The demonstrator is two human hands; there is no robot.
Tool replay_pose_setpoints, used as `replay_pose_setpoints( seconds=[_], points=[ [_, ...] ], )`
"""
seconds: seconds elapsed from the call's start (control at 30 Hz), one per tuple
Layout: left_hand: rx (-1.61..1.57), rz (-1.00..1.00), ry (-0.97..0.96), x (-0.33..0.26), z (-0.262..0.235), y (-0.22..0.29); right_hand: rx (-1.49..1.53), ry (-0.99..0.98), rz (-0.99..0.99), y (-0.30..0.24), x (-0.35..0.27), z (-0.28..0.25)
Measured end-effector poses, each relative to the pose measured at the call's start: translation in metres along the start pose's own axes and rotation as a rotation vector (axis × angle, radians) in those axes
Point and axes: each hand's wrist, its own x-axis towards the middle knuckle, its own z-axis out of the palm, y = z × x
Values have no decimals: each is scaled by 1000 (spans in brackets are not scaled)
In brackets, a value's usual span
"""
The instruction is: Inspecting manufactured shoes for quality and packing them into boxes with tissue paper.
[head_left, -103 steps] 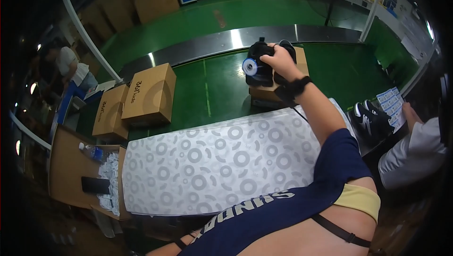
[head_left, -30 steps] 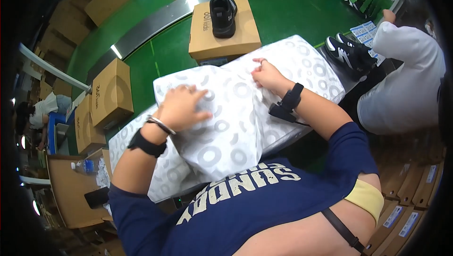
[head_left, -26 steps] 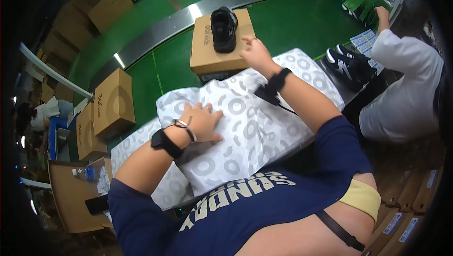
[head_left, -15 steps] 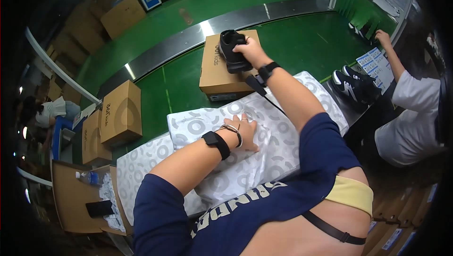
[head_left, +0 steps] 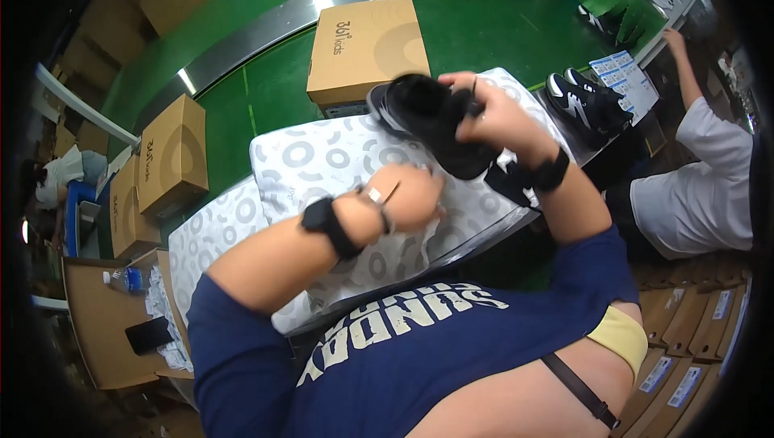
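In my right hand (head_left: 512, 119) is a black sneaker (head_left: 427, 115), blurred by motion and tilted over the wrapping paper. Part of a black-and-white shoe (head_left: 508, 185) shows below it, beside my right wrist. My left hand (head_left: 409, 198) is low over the white wrapping paper (head_left: 302, 160), which has grey rings and arcs on it. Its fingers are smeared and partly turned from view, so their grip does not show. Just beyond the paper stands a closed brown shoebox (head_left: 367, 43).
Two more brown shoeboxes (head_left: 173, 156) stand at the left. An open carton (head_left: 105, 333) holds a bottle (head_left: 125, 280), a dark phone (head_left: 149, 336) and crumpled paper. At right, black-and-white sneakers (head_left: 584, 107) lie near a label sheet (head_left: 627, 87) and a co-worker (head_left: 693, 172).
My right hand has brought the sneaker from above the shoebox toward me and to the right. My left hand has lifted from its spread-out press on the paper and turned. The view has shifted.
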Motion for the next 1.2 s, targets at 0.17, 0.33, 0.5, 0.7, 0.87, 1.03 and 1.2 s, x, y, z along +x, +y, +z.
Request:
replay_pose_setpoints(
  seconds=[0.17,0.33,0.5,0.7,0.87,1.03,1.2],
  points=[
    [-226,-61,60,-90,-34,8,-1068,-206,-635,15,-74,77],
    [-55,-349,528,-139,-7,-28,-601,29,-562,20,-86,60],
    [-196,-456,474,-158,29,-30,-1023,407,244,112,-95,-41],
    [-391,-469,620,-152,42,-31,-1177,425,367,131,-101,-44],
    [-450,-472,684,-154,48,-32,-1185,425,351,129,-99,-34],
    [-508,-462,722,-153,53,-34,-1149,386,402,113,-94,-27],
    [-511,-449,744,-153,54,-34,-1292,606,276,142,-97,-50]
  ],
)
